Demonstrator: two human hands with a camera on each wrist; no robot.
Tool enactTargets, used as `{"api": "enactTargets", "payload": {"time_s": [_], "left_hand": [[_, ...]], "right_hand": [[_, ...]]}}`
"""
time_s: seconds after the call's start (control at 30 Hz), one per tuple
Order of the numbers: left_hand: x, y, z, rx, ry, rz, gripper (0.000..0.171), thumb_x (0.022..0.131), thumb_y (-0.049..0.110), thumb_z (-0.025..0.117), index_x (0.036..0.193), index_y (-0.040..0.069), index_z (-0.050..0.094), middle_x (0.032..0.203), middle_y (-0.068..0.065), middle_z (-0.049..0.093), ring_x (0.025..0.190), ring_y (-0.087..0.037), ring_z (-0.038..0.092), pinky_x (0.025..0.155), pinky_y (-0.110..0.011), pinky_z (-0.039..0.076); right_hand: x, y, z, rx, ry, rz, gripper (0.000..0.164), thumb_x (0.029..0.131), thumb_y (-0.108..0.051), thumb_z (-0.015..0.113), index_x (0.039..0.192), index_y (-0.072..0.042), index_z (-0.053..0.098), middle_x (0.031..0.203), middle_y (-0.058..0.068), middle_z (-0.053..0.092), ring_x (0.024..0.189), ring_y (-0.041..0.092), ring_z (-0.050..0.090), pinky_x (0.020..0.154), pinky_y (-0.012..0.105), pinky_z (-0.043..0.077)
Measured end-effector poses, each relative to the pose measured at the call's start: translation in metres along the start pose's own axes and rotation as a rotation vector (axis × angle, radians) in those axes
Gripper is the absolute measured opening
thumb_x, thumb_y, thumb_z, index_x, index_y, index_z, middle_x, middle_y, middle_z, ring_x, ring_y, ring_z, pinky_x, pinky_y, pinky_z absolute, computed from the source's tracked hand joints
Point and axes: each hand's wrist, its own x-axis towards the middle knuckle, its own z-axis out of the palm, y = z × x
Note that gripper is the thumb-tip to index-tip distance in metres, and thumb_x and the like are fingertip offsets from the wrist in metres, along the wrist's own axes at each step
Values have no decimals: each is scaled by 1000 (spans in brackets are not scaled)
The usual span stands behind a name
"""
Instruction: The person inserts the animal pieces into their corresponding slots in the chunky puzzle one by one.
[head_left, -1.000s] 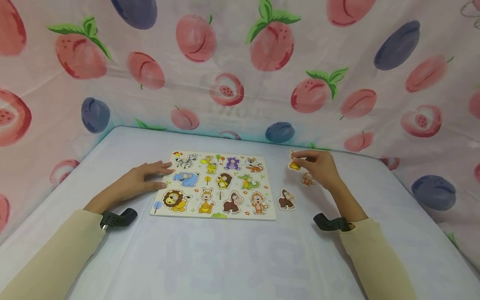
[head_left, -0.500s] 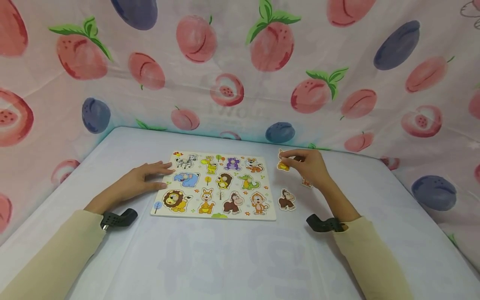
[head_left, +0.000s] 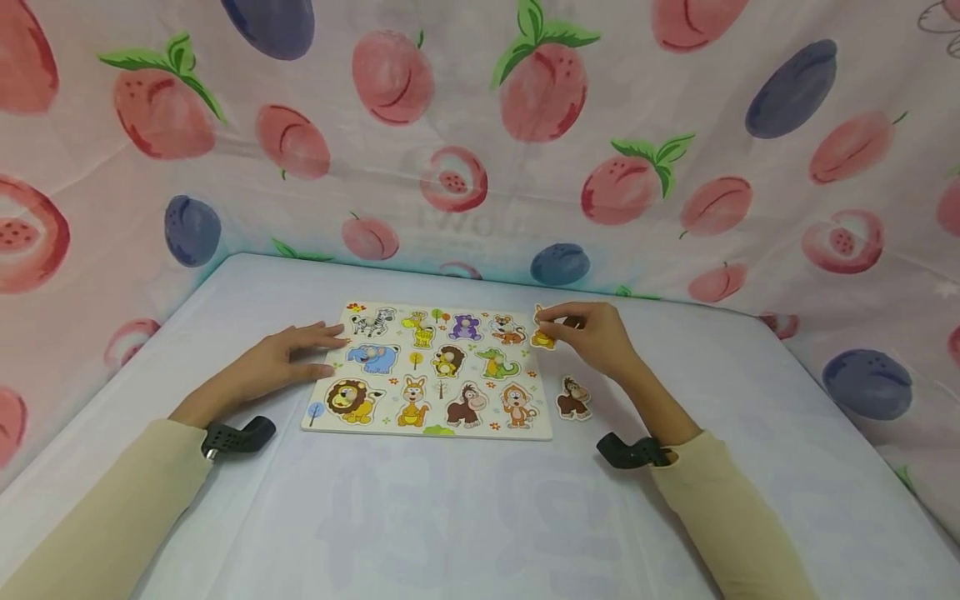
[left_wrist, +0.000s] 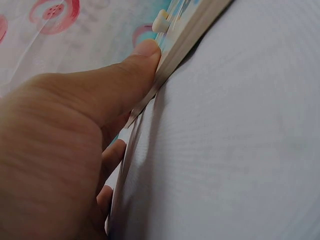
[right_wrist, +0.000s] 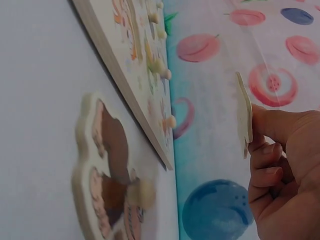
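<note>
My left hand rests along the left side of a white animal peg puzzle board, fingers spread and lightly bent. In the left wrist view its thumb touches the board's edge. Between thumb and fingers, my right hand pinches an orange kangaroo puzzle piece, raised upright by the board's upper right corner. That piece shows nearly edge-on in the right wrist view. A brown gorilla puzzle piece with a peg lies on the table right of the board. The small monkey piece is hidden by my right hand.
A white cloth covers the table. Behind it hangs a fruit-printed curtain. Pictures of a lion, an elephant, a crocodile and several other animals fill the board, and knobs stick up from it.
My right hand has moved left with the kangaroo piece, from right of the board to its upper right corner, now covering the monkey piece. The left hand and board have stayed put.
</note>
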Motion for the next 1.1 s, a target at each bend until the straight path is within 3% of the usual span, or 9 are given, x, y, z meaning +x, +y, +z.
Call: {"api": "enactTargets", "payload": {"time_s": [0.2, 0.6, 1.1], "left_hand": [[0, 0, 0, -6, 2, 2, 54, 86, 45, 68, 135, 23, 57, 152, 3, 36, 144, -28, 15, 109, -64, 9], [0, -1, -1, -12, 0, 2, 54, 86, 45, 68, 135, 24, 57, 153, 1, 33, 144, -30, 14, 108, -65, 9], [1, 0, 0, -19, -4, -2, 54, 86, 44, 68, 135, 23, 57, 153, 1, 33, 144, -30, 14, 108, -66, 10]], "right_hand": [[2, -7, 13, -5, -48, -4, 16, 86, -30, 73, 99, -21, 76, 77, -3, 70, 63, 20, 53, 48, 27, 36], [6, -23, 34, 48, -105, -73, 14, 85, -25, 74, 98, -20, 77, 79, -1, 69, 64, 29, 57, 47, 27, 37], [9, -50, 62, 71, -193, -189, 11, 87, -19, 72, 97, -15, 76, 74, -2, 68, 55, 17, 53, 45, 25, 36]]}}
